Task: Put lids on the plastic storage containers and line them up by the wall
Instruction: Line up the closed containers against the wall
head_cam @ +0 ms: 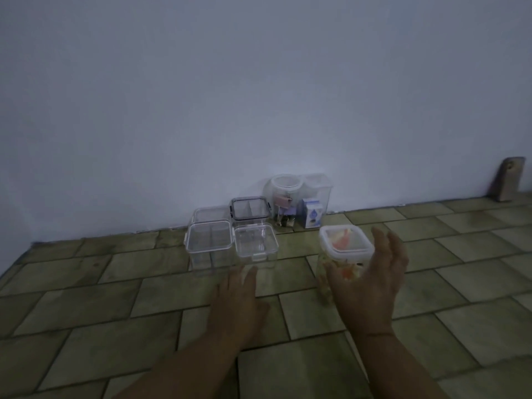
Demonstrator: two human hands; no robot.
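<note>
our right hand (371, 283) is spread wide and cupped at the white-lidded container (345, 243), thumb in front, fingers to its right; we cannot tell whether it touches. that container stands on the tiled floor (86, 312), out from the wall (201, 96). our left hand (239, 303) reaches flat, fingers straight, holding nothing, just short of a large clear container (208, 244) and a smaller clear container (256, 240). behind them, by the wall, stand a grey-rimmed container (250, 208), a round jar (285, 197) and a tall container (316, 197).
</note>
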